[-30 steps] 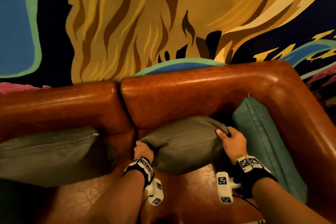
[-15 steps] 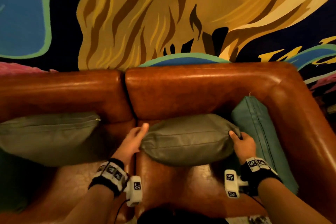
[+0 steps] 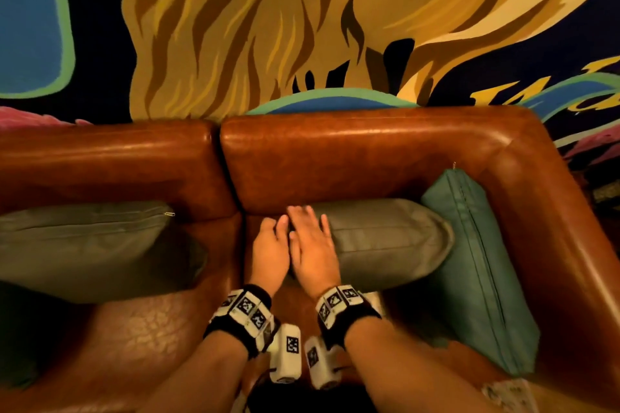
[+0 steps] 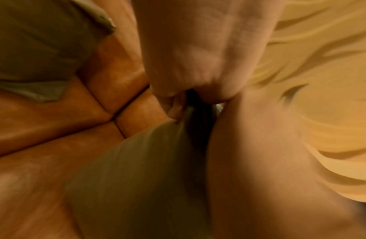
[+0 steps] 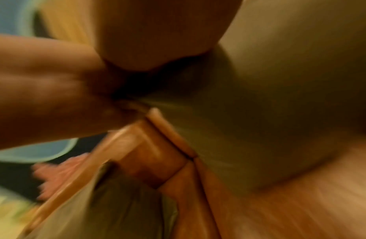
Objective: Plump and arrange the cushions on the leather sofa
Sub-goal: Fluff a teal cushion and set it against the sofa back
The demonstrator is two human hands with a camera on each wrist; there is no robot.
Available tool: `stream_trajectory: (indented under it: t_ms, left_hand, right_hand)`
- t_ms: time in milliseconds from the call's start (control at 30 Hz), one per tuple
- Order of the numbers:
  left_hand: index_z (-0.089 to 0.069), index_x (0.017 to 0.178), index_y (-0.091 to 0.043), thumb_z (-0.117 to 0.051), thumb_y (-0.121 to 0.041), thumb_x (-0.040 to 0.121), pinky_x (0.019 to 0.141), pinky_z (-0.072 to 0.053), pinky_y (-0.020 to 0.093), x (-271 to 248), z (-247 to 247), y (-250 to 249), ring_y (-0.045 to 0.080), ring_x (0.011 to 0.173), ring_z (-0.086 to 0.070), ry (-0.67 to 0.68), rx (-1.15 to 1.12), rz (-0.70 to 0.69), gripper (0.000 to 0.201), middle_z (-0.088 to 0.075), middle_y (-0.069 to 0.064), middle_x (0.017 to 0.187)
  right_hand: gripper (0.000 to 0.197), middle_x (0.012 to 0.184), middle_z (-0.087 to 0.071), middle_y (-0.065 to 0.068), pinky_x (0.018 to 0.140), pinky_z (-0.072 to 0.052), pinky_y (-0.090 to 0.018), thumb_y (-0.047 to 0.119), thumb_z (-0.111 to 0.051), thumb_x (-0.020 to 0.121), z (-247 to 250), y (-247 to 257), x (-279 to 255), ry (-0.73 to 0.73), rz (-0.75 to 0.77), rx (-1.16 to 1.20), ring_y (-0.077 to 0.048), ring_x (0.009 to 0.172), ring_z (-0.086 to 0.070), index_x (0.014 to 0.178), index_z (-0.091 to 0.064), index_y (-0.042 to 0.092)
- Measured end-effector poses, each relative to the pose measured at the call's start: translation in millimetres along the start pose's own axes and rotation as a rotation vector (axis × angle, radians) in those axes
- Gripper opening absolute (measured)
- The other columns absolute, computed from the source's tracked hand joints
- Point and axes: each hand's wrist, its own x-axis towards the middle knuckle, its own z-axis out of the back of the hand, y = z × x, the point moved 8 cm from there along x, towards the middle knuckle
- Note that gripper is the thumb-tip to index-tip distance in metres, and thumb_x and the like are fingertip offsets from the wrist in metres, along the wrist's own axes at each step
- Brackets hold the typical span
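Pressing grey cushion (image 3: 385,241) left end: both hands flat, open-fingered, holding nothing; left hand (image 3: 270,250) beside right hand (image 3: 312,245); cushion's long axis runs rightward from them toward teal cushion (image 3: 476,265).

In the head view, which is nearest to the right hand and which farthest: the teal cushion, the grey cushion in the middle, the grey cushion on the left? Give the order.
1. Middle grey cushion: the right hand lies on its left end.
2. Teal cushion: to the right, against the sofa arm, beyond the middle cushion.
3. Left grey cushion: farthest, on the other seat, past the left hand.
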Motion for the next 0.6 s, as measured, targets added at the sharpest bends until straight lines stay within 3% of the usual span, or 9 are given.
stream_trajectory:
  t_ms: [133, 233, 300, 333, 367, 433, 467, 533, 600]
  left_hand:
    - [-0.057, 0.092, -0.005, -0.054, -0.032, 0.102, 0.072, -0.042, 0.037, 9.9, 30.5, 23.9, 0.027, 0.077, -0.061, -0.054, 0.068, -0.032, 0.029, -0.063, 0.007, 0.078]
    - [-0.059, 0.088, -0.007, -0.055, -0.035, 0.101, 0.076, -0.049, 0.042, 12.6, 52.4, 57.0, 0.029, 0.080, -0.063, -0.129, 0.036, 0.042, 0.031, -0.064, 0.008, 0.078]
    - [-0.059, 0.087, -0.007, -0.054, -0.041, 0.101, 0.073, -0.046, 0.040, 10.4, 58.6, 67.3, 0.030, 0.081, -0.063, -0.179, 0.019, 0.098, 0.036, -0.063, 0.006, 0.076]
    - [-0.058, 0.088, -0.006, -0.051, -0.044, 0.101, 0.073, -0.043, 0.038, 10.8, 57.8, 66.3, 0.032, 0.084, -0.062, -0.192, 0.011, 0.142, 0.041, -0.062, 0.006, 0.077]
    - [-0.058, 0.091, -0.004, -0.046, -0.046, 0.102, 0.074, -0.041, 0.037, 12.0, 54.4, 66.4, 0.035, 0.087, -0.062, -0.198, 0.005, 0.203, 0.046, -0.063, 0.009, 0.081]
    - [-0.061, 0.098, -0.001, -0.037, -0.048, 0.105, 0.079, -0.043, 0.040, 11.9, 46.5, 61.9, 0.040, 0.097, -0.062, -0.191, 0.013, 0.286, 0.053, -0.067, 0.022, 0.095]
    - [-0.062, 0.100, 0.000, -0.035, -0.048, 0.105, 0.083, -0.045, 0.042, 13.8, 44.4, 55.6, 0.042, 0.101, -0.062, -0.187, 0.007, 0.269, 0.056, -0.068, 0.025, 0.101]
    - [-0.064, 0.096, -0.002, -0.036, -0.050, 0.104, 0.086, -0.048, 0.044, 17.1, 50.3, 48.8, 0.040, 0.098, -0.063, -0.178, 0.003, 0.210, 0.057, -0.069, 0.024, 0.100]
    - [-0.061, 0.089, -0.002, -0.038, -0.051, 0.103, 0.080, -0.046, 0.040, 19.0, 63.1, 47.6, 0.034, 0.089, -0.062, -0.175, 0.000, 0.160, 0.056, -0.067, 0.018, 0.090]
  right_hand:
    - [0.056, 0.160, -0.036, 0.003, 0.121, -0.013, -0.054, 0.045, -0.033, 0.101, -3.8, -89.8, -11.4, 0.036, -0.084, -0.419, -0.018, 0.150, -0.028, 0.153, -0.036, 0.026]
    - [0.065, 0.161, -0.033, -0.004, 0.123, -0.004, -0.053, 0.053, -0.028, 0.099, 29.1, -155.9, -12.7, -0.015, -0.272, -0.507, -0.024, 0.151, -0.025, 0.155, -0.031, 0.021]
    - [0.066, 0.160, -0.033, -0.010, 0.123, 0.007, -0.051, 0.056, -0.030, 0.101, 49.7, -180.8, -13.4, -0.036, -0.381, -0.524, -0.030, 0.151, -0.024, 0.155, -0.030, 0.019]
    - [0.065, 0.158, -0.036, -0.014, 0.122, 0.008, -0.053, 0.057, -0.034, 0.101, 59.1, -189.4, -13.1, -0.071, -0.474, -0.526, -0.035, 0.148, -0.027, 0.154, -0.032, 0.019]
    - [0.063, 0.152, -0.042, -0.018, 0.121, -0.002, -0.056, 0.055, -0.036, 0.101, 67.6, -196.5, -14.3, -0.102, -0.595, -0.488, -0.039, 0.142, -0.035, 0.151, -0.037, 0.018]
    - [0.051, 0.134, -0.054, -0.025, 0.106, -0.035, -0.055, 0.047, -0.036, 0.103, 79.2, -207.2, -19.0, -0.132, -0.835, -0.204, -0.045, 0.123, -0.050, 0.133, -0.051, 0.009]
    - [0.047, 0.124, -0.059, -0.028, 0.095, -0.043, -0.051, 0.042, -0.034, 0.104, 84.6, -212.8, -19.8, -0.166, -0.890, -0.052, -0.046, 0.116, -0.054, 0.121, -0.056, 0.004]
    - [0.045, 0.102, -0.065, -0.031, 0.080, -0.046, -0.046, 0.039, -0.035, 0.105, 106.3, -212.6, -19.9, -0.250, -0.822, 0.087, -0.048, 0.100, -0.060, 0.093, -0.060, 0.003]
    - [0.047, 0.082, -0.064, -0.029, 0.071, -0.043, -0.043, 0.040, -0.039, 0.105, 133.6, -204.6, -19.3, -0.313, -0.695, 0.084, -0.046, 0.086, -0.061, 0.072, -0.052, 0.009]
